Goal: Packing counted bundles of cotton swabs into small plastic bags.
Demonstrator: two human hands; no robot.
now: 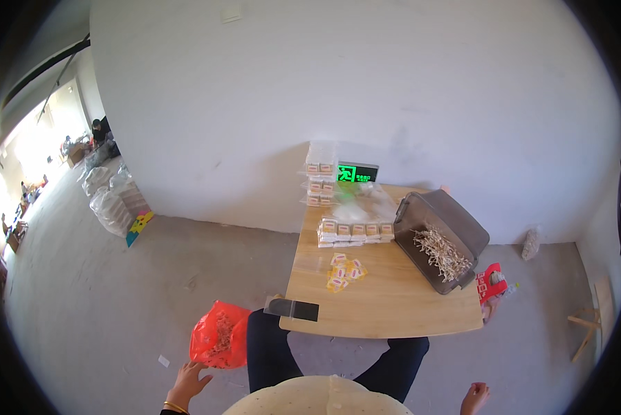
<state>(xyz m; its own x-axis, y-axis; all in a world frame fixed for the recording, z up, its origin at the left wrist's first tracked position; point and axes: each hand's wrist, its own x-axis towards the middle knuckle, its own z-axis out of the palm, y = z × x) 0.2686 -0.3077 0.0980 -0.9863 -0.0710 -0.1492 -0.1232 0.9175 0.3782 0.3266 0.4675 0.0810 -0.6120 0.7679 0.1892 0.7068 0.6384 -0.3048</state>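
Observation:
My left hand [188, 384] is low on the left, its fingers stretched out and apart. Its fingertips are at the lower edge of a red plastic bag [203, 333] on the floor, which holds small reddish bits; whether they touch cannot be told. At the lower right, away from the table, my right hand [475, 399] has its fingers curled in, and anything inside them is hidden. On the wooden table [386, 315] lie several small yellow-and-white cards [345, 272]. A tilted grey plastic bin [421, 207] holds a heap of thin pale sticks [442, 254].
Stacked packs of small boxes [352, 232] and clear plastic bags [366, 204] fill the table's back left. A lit green exit sign [357, 172] stands by the wall. A black flat piece [300, 309] lies at the front left corner. A red-and-white bag [490, 283] is right of the table.

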